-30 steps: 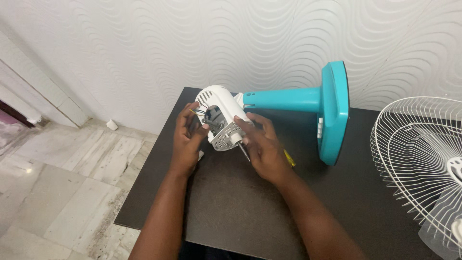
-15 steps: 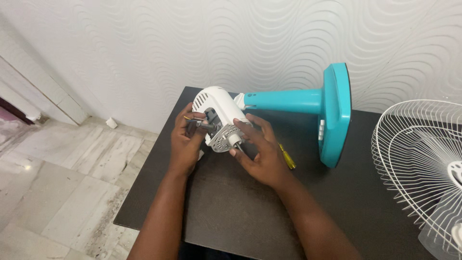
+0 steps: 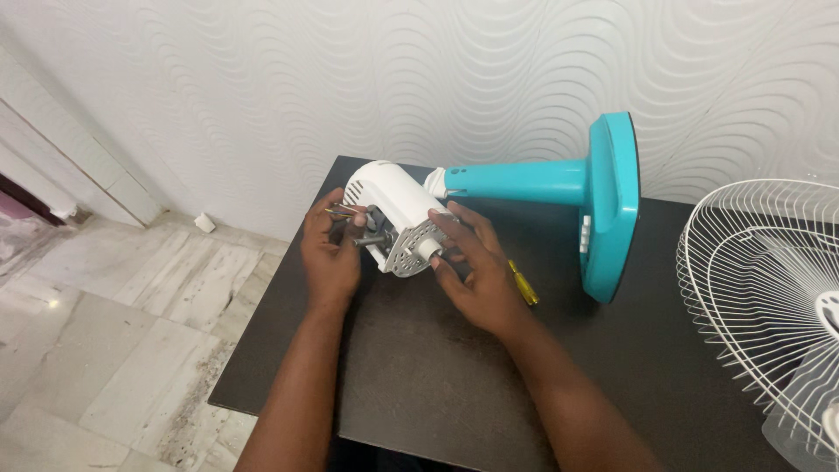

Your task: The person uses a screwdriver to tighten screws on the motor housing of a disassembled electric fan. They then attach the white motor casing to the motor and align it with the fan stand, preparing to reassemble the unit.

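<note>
While hands (image 3: 398,258) grip motor housing (image 3: 393,210) — table edge (image 3: 262,323) near.

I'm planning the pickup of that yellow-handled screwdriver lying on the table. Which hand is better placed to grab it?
Probably the right hand: the screwdriver lies just beside it on the dark table. The left hand is across the white motor housing, fingers at the wires.

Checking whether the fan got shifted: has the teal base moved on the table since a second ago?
Cannot tell. The teal base keeps its place against the table's back edge; the slight shift looks like head-camera motion.
</note>
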